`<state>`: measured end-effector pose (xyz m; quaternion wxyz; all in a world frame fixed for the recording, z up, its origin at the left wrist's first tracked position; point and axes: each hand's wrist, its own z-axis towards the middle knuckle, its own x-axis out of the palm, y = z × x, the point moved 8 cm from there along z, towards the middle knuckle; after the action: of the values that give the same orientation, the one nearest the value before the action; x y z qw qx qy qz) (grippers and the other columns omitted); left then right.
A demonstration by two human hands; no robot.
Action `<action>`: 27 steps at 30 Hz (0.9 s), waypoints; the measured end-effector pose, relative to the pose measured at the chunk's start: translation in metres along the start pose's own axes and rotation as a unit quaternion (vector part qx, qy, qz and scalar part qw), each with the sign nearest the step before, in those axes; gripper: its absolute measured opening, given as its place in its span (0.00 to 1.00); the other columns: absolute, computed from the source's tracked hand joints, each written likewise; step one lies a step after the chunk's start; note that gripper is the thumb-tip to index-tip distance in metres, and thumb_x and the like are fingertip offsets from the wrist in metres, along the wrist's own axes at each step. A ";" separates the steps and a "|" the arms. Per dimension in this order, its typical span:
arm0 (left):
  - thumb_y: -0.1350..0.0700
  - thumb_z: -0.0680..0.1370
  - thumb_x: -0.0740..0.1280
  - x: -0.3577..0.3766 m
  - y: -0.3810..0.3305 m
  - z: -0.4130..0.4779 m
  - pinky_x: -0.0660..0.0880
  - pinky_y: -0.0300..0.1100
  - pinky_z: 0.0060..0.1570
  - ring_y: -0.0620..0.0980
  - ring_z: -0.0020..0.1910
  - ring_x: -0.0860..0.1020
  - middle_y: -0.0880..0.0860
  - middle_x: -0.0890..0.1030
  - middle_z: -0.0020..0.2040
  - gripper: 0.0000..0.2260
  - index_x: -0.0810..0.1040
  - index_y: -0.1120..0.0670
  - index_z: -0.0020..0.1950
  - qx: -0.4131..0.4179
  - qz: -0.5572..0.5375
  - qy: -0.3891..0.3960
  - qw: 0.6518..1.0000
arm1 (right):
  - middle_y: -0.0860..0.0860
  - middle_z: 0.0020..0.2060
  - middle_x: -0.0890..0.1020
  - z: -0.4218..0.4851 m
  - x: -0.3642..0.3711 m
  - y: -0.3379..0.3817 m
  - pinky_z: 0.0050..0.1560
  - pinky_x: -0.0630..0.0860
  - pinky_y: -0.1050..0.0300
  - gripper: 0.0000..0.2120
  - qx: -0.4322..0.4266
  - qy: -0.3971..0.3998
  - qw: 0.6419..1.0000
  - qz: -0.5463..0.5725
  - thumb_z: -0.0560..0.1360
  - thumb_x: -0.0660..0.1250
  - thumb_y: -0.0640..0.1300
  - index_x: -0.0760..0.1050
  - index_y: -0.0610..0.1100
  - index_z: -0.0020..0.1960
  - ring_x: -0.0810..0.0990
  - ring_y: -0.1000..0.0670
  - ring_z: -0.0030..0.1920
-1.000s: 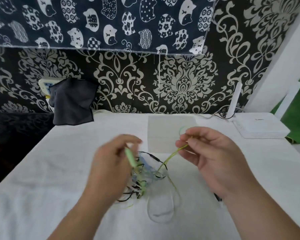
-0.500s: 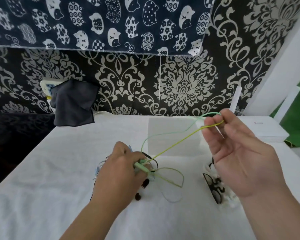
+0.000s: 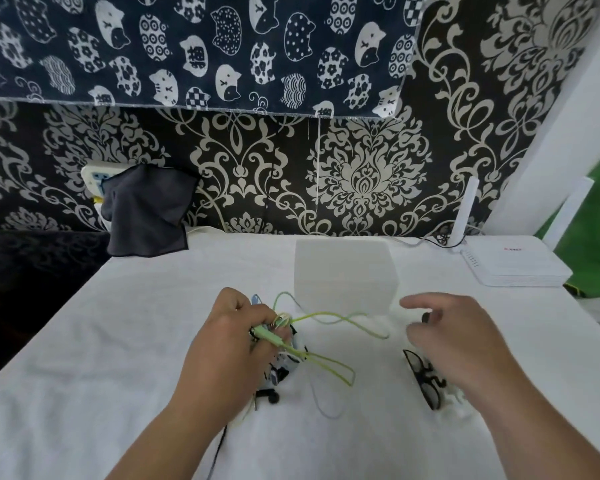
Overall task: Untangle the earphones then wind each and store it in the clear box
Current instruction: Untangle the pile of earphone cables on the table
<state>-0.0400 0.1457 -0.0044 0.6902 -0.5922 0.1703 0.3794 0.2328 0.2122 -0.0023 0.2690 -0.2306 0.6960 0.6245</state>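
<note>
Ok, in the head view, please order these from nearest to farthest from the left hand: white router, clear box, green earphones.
1. green earphones: gripped in the left hand itself.
2. clear box: just behind the hand, slightly to the right.
3. white router: far to the right, at the back.

1. Two hands: left hand (image 3: pixel 229 348), right hand (image 3: pixel 465 341).
2. One clear box (image 3: pixel 343 271), centre of the frame.
3. One tangle of earphones (image 3: pixel 284 362); number within unclear.
4. One black earphone coil (image 3: pixel 421 375), lower right.
5. One dark cloth (image 3: pixel 146 213), left.
6. One white router (image 3: pixel 520 265), right.
</note>
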 end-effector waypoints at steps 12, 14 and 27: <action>0.47 0.74 0.74 0.007 -0.007 -0.003 0.69 0.32 0.33 0.43 0.40 0.75 0.42 0.69 0.44 0.07 0.80 0.45 0.38 0.016 0.011 0.014 1.000 | 0.57 0.26 0.75 -0.042 0.059 0.059 0.33 0.67 0.63 0.09 -0.210 0.124 0.968 0.064 0.77 0.69 0.45 0.81 0.50 0.39 0.70 0.59 0.29; 0.48 0.76 0.72 0.002 -0.001 -0.001 0.71 0.33 0.34 0.42 0.40 0.75 0.44 0.70 0.44 0.08 0.80 0.46 0.37 -0.001 -0.007 0.003 1.000 | 0.57 0.27 0.77 -0.037 0.053 0.057 0.34 0.68 0.66 0.10 -0.186 0.122 0.969 0.109 0.76 0.69 0.43 0.80 0.49 0.36 0.71 0.59 0.30; 0.48 0.75 0.73 -0.029 0.002 0.003 0.65 0.36 0.30 0.44 0.30 0.72 0.46 0.74 0.36 0.06 0.79 0.40 0.49 -0.069 -0.015 -0.078 0.994 | 0.45 0.49 0.81 0.004 -0.024 -0.024 0.48 0.71 0.52 0.10 0.113 -0.145 0.976 0.113 0.73 0.69 0.40 0.80 0.44 0.54 0.77 0.44 0.47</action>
<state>-0.0610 0.1388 0.0146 0.6647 -0.6095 0.0803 0.4245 0.2671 0.2131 -0.0047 0.3187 -0.0254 0.7373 0.5951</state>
